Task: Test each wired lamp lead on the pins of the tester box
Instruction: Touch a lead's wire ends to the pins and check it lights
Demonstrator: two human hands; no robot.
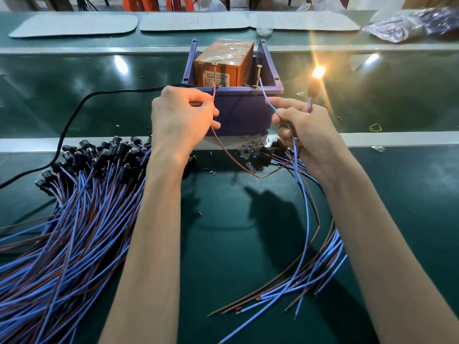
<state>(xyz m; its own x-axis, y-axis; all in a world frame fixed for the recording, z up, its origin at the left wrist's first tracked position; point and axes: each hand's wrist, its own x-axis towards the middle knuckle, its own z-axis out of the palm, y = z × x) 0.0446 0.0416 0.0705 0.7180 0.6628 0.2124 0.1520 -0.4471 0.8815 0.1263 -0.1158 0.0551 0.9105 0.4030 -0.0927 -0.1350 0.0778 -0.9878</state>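
Note:
The tester box (218,68), orange inside a purple bin (243,108), stands at the middle of the bench with two upright pins (259,74). My left hand (181,115) pinches a brown wire (214,94) that reaches up to the left pin (214,73). My right hand (303,130) grips the lamp lead and its blue wire (267,95), whose tip touches the right pin. The lamp (318,73) glows bright orange above my right hand.
A large heap of blue and brown lamp leads (74,207) lies at the left. A smaller bunch of leads (310,269) fans out at the right. A black power cable (74,115) runs left from the bin. Loose bulbs and bits lie by the bin's foot.

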